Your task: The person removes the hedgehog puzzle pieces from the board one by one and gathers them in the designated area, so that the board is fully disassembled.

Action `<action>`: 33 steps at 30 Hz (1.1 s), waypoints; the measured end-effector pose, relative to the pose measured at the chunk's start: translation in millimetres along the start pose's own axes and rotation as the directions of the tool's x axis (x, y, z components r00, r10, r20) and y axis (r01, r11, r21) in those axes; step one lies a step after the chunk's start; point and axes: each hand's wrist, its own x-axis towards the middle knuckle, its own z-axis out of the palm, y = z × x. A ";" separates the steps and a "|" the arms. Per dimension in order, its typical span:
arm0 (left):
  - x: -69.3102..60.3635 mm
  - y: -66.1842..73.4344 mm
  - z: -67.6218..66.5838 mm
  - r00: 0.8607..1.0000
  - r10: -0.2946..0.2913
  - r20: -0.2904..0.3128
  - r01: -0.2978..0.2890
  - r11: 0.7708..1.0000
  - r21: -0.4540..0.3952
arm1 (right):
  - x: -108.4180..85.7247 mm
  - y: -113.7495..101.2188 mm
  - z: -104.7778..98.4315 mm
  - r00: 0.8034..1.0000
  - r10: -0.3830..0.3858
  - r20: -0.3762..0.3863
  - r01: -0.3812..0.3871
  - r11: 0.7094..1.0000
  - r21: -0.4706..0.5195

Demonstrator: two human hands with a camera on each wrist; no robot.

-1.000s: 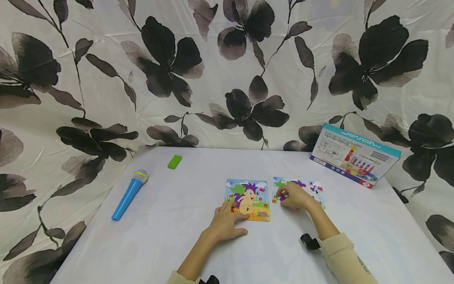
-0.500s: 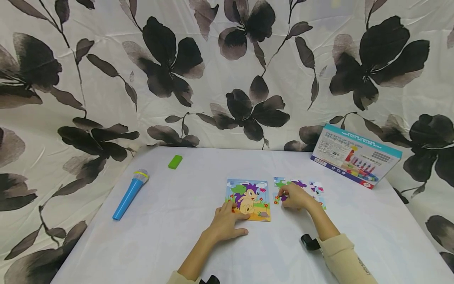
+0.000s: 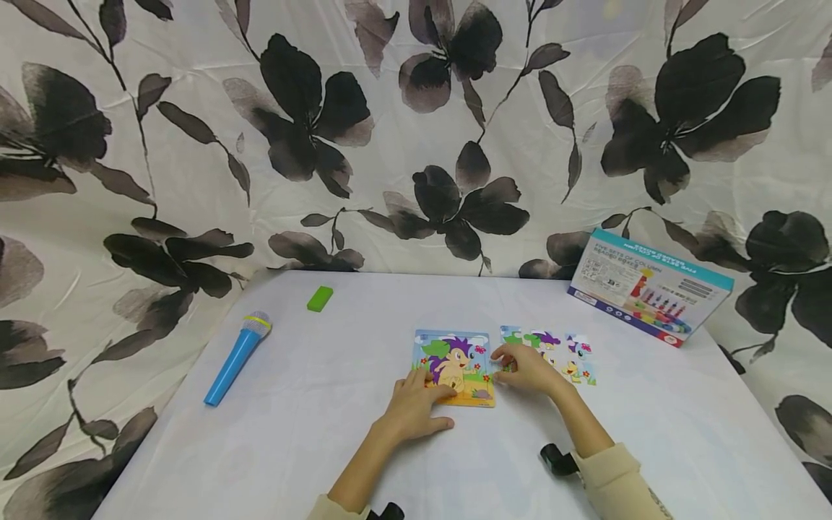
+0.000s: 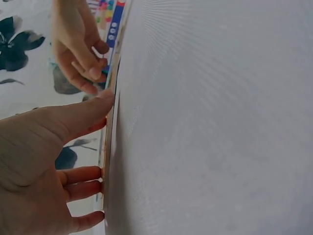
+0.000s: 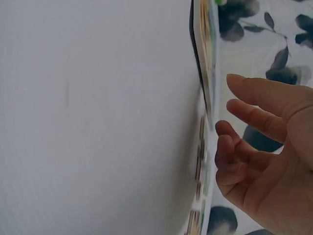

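A square jigsaw puzzle [image 3: 463, 350] with a cartoon purple hedgehog lies at the middle of the table. My left hand [image 3: 414, 406] rests on its lower left part, fingers extended. In the left wrist view, thumb and fingertips of the left hand [image 4: 44, 156] touch the puzzle's edge. My right hand [image 3: 529, 370] hovers close to the puzzle's right edge, near loose puzzle pieces [image 3: 578, 347]. Seen from the right wrist, thumb and index finger of the right hand [image 5: 274, 147] stand apart with nothing visible between them. That hand partly covers some pieces.
A blue toy microphone [image 3: 234, 365] lies on the left of the white table [image 3: 292, 433]. Behind it is a green block [image 3: 320, 298]. A printed box [image 3: 650, 289] leans at the back right, by a floral curtain [image 3: 390, 144].
My right hand has moved left, from over the loose pieces to the puzzle's right edge, uncovering more of the pieces. The left hand stays in place.
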 end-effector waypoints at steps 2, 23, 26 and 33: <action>1.2 1.3 -0.2 1.000 -0.008 0.001 0.008 1.000 0.018 | 1.1 -5.7 5.8 1.000 -0.015 0.013 0.015 1.000 0.008; 11.9 5.6 6.6 1.000 0.017 -0.019 -0.015 0.996 0.087 | 6.2 -33.4 27.7 0.996 0.043 0.073 -0.041 0.999 -0.032; 13.2 5.7 7.9 1.000 0.017 -0.014 -0.016 0.997 0.080 | 6.9 -34.7 28.4 0.996 0.073 0.051 -0.070 0.996 -0.052; 14.0 9.5 7.3 1.000 0.021 -0.011 -0.019 0.995 0.099 | 8.8 -35.5 29.1 0.990 0.133 0.037 -0.130 0.990 -0.061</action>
